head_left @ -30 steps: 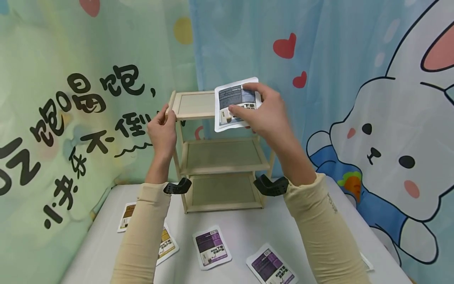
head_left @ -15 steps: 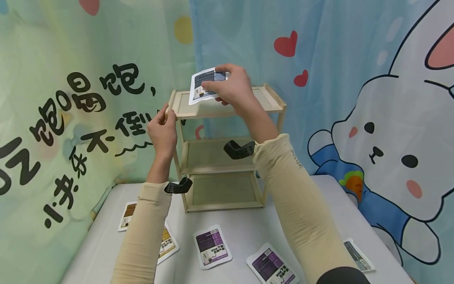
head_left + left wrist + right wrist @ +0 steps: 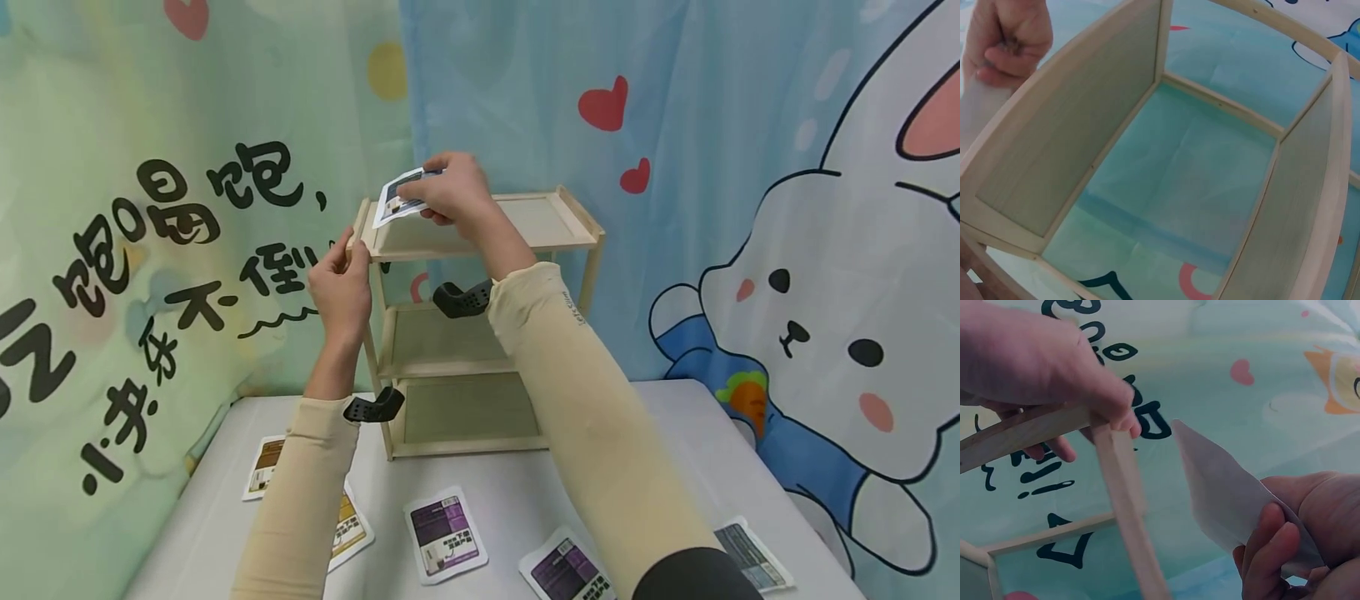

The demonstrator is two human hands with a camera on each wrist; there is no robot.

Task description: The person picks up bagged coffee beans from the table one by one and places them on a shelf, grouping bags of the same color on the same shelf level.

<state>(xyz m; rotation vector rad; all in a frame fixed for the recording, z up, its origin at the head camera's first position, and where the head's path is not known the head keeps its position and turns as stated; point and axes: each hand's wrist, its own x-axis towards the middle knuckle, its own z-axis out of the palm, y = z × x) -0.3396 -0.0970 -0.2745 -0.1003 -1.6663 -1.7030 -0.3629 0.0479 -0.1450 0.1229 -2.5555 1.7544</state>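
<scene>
Above the left end of a wooden rack's top shelf (image 3: 525, 217), my right hand (image 3: 457, 196) pinches a white pouch (image 3: 393, 200) with a dark printed panel. In the right wrist view the pouch (image 3: 1222, 487) shows its plain pale back, with curled fingers (image 3: 1269, 550) against it. My left hand (image 3: 341, 292) grips the rack's front left top corner; the right wrist view shows that hand (image 3: 1085, 381) wrapped over the wooden rail. The left wrist view looks between the shelves, with the right hand (image 3: 1013, 44) and a blurred part of the pouch beyond the top one.
On the white table (image 3: 600, 467) lie a purple pouch (image 3: 446, 533), a second purple one (image 3: 566, 571), a yellow pouch (image 3: 351, 529), a brown pouch (image 3: 264, 467) and a grey-green pouch (image 3: 753, 554). Behind the rack hangs a printed curtain (image 3: 510, 83).
My right hand has carried the pouch leftward from in front of the rack to over the top shelf's left end, tilting it flatter. The left hand has kept its grip on the corner.
</scene>
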